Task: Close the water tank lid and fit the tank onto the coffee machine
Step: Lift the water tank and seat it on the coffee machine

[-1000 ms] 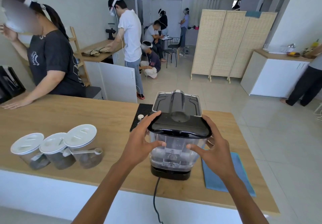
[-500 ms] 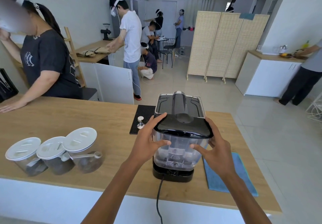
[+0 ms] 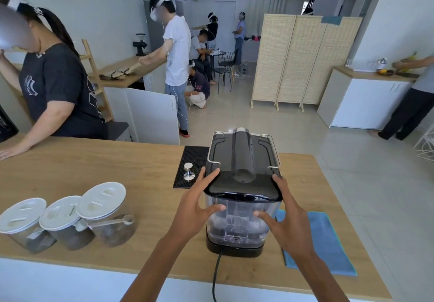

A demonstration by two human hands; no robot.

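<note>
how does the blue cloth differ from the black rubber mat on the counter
The blue cloth is soft fabric lying bare to the right of the coffee machine; the black rubber mat is ribbed, lies to its left further back, and carries a metal tamper. Both lie flat on the wooden counter.

Tamper (image 3: pixel 188 172) left of coffee machine (image 3: pixel 244 161)

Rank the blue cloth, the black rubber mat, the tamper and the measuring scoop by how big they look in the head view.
1. Blue cloth
2. Black rubber mat, partly hidden by the coffee machine and farther away, so its true rank against the cloth is unsure
3. Measuring scoop
4. Tamper
</note>
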